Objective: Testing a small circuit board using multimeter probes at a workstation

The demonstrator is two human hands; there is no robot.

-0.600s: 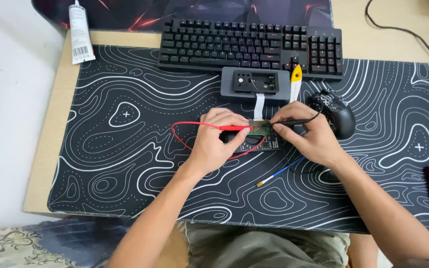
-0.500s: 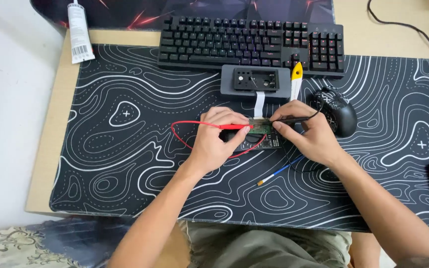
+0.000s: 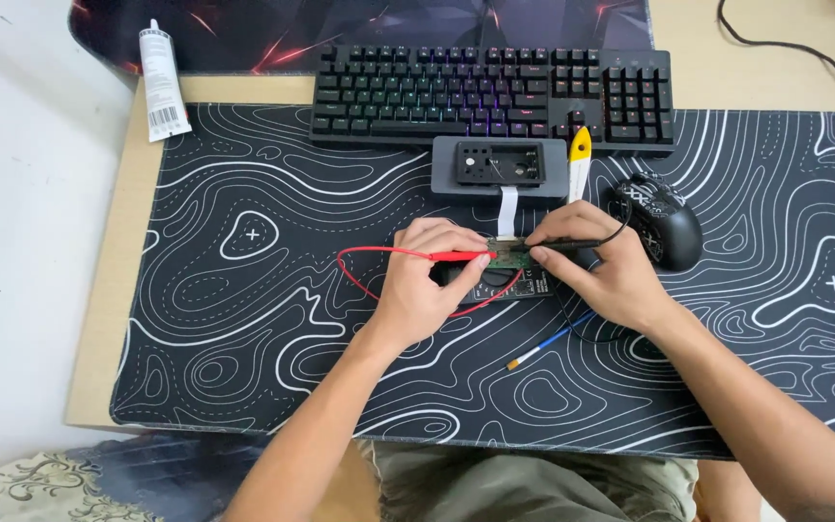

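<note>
Small green circuit board [image 3: 511, 255] lies on black wavy-patterned mat [image 3: 243, 319] mid-bench, on a dark meter | left hand [image 3: 424, 280] grip pinches red probe [image 3: 456, 256] | right hand [image 3: 603, 271] grip pinches black probe [image 3: 562, 246] | 2 tips meet board, pen-style for steadiness

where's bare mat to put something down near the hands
Free: the desk mat left of the left hand, below the white tube; also right of the mouse. Crowded: between keyboard and both hands, with grey case, circuit board, right hand.
</note>
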